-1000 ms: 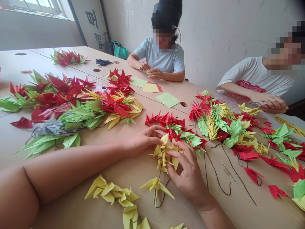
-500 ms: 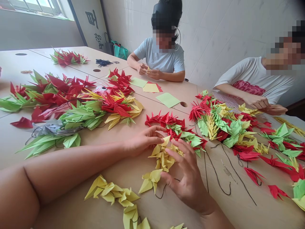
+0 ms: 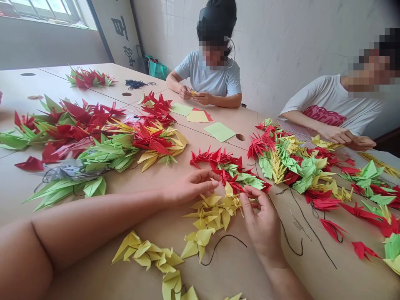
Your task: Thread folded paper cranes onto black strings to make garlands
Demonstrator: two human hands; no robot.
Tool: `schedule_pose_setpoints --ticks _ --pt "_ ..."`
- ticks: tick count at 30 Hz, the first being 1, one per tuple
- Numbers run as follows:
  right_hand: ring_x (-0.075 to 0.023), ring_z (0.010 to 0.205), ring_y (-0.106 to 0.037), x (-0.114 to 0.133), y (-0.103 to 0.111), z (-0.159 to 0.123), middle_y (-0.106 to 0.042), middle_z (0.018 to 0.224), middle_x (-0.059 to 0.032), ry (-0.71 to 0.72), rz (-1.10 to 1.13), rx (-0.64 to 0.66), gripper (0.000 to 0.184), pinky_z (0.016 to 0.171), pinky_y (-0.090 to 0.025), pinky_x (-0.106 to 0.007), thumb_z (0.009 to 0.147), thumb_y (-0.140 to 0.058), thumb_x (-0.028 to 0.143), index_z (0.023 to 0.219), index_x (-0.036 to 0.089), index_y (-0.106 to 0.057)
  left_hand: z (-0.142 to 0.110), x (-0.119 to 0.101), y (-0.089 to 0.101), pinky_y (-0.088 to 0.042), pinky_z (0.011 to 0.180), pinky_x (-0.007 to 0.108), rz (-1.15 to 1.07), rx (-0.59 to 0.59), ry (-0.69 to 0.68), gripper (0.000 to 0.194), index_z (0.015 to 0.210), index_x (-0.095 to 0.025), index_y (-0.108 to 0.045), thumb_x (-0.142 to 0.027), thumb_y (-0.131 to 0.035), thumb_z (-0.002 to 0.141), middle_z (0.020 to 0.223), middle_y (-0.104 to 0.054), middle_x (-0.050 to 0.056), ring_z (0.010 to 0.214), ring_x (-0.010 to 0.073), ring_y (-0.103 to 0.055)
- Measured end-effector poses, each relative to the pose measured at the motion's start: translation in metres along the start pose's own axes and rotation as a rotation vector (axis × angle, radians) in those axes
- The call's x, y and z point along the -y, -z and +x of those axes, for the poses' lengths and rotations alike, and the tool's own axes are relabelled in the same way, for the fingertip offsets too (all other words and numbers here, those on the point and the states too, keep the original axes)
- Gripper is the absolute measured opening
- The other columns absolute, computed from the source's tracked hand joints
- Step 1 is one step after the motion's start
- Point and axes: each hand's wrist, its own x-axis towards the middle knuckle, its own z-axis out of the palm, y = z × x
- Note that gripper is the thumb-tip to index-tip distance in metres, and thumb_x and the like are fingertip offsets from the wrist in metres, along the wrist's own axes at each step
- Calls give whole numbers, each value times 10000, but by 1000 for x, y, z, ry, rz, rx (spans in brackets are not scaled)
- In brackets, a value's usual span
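A bunch of yellow paper cranes [image 3: 212, 210] strung on a dark thread [image 3: 223, 241] lies on the wooden table [image 3: 175, 171] in front of me. My left hand [image 3: 192, 185] rests at the bunch's upper left edge, fingers stretched out and touching the top cranes. My right hand [image 3: 262, 223] is at the bunch's right end, with thumb and fingers curled in a pinch on its outermost crane. A loose end of the thread curves across the table below the bunch.
More yellow cranes [image 3: 150, 254] lie near the front edge. Red, green and yellow crane heaps [image 3: 93, 133] [image 3: 296, 166] spread left and right. A needle with thread [image 3: 296, 223] lies at the right. Two other people [image 3: 212, 71] [image 3: 343, 108] fold paper across the table, near flat sheets [image 3: 220, 130].
My right hand has moved up and right from the bunch's lower side to its right end and closed into a pinch. The yellow bunch has spread flatter and the thread end lies free.
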Motion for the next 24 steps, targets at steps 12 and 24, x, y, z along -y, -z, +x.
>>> schedule_pose_setpoints --ticks 12,24 --pt "-201 952 -630 13 -4 -13 -620 1101 -79 -77 335 336 263 829 -529 -352 878 -546 338 1118 231 -554 -4 0 0 -464 756 280 443 159 -177 337 1089 -160 -566 -375 -579 830 966 -628 63 865 164 -569" --pt "-216 932 -625 8 -7 -11 -636 1080 -101 -111 176 462 262 784 -524 -333 884 -504 354 1067 194 -601 -2 4 1 -452 675 217 492 152 -164 241 1040 -142 -605 -222 -549 820 865 -644 35 746 116 -557"
